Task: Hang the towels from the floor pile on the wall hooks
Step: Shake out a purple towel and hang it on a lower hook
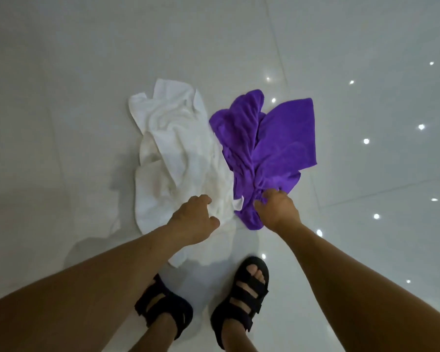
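my right hand [277, 209] grips the purple towel [269, 143], my left hand [194, 219] the white towel [173, 148] beside it; i'd lift by a corner.

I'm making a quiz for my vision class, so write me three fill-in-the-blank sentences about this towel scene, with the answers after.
1. The right hand grips the bunched end of the purple towel, which lies to the ____ of the white towel.
2. The left hand holds the ____ towel with curled fingers.
3. The sandals on the person's feet are ____.
Answers: right; white; black.
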